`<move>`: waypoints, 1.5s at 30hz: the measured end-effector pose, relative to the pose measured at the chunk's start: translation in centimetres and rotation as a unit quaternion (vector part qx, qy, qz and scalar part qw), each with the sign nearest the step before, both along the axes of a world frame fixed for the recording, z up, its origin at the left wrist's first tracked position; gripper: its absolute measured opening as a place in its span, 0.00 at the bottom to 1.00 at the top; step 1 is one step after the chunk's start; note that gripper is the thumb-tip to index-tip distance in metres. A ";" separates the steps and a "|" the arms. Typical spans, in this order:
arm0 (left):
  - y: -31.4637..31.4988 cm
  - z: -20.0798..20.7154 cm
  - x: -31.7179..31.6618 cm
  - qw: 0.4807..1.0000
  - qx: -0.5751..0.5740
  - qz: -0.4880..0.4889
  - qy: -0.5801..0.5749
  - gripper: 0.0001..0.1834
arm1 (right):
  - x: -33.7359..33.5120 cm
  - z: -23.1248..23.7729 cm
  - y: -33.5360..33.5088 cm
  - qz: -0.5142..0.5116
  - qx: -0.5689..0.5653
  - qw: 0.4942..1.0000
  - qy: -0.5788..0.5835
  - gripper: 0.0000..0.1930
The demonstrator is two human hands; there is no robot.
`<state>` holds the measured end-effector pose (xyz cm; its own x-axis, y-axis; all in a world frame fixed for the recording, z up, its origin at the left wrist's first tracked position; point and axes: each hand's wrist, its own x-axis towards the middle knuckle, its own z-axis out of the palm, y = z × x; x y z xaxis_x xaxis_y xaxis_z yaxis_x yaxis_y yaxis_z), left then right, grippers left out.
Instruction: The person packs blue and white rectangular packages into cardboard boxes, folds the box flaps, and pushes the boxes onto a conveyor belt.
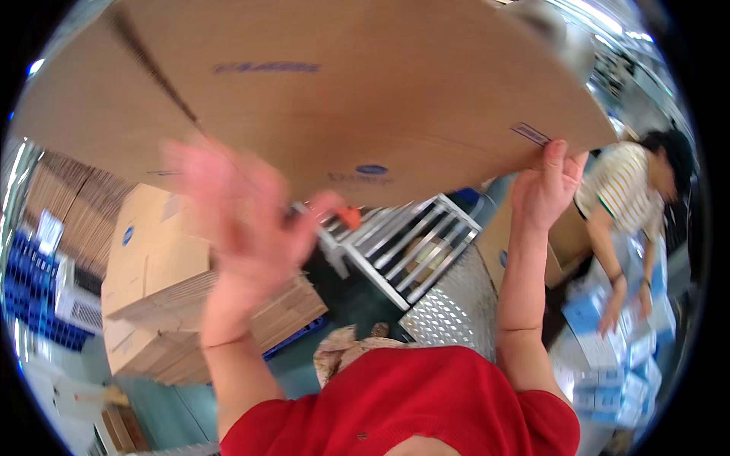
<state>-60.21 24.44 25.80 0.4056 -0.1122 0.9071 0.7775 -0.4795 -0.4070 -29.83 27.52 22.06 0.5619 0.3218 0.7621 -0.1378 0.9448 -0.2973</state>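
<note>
A large flat cardboard box (365,106), folded down and printed with dark blue marks, is raised in front of me and fills the upper part of the view. My right hand (546,182) pinches its lower right edge, thumb on the near face. In front of the sheet's lower left part is my left hand (247,216), blurred by motion, its fingers spread and thumb apart. Whether the left palm touches the cardboard, I cannot tell. A dark slit or seam runs down the sheet toward that hand.
Stacked flattened boxes (163,281) rest on a blue pallet at left. A metal roller conveyor (411,254) and a diamond-plate step (449,315) lie below the sheet. At right, a person in a striped shirt (627,190) reaches into blue-and-white packages (601,334).
</note>
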 end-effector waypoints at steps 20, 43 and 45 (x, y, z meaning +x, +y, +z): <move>4.6 -25.1 23.0 0.804 -0.463 -0.327 0.180 0.06 | 14.6 -14.8 -31.6 -0.243 -0.632 0.524 -0.517 0.17; 12.5 -14.3 14.8 0.278 -0.887 -0.250 0.270 0.36 | 19.8 -19.1 -23.6 -0.073 -0.731 0.672 -0.091 0.22; 12.9 -18.2 15.7 0.289 -0.848 -0.142 0.422 0.44 | 13.3 -20.1 -18.9 -0.285 -0.671 0.613 -0.303 0.32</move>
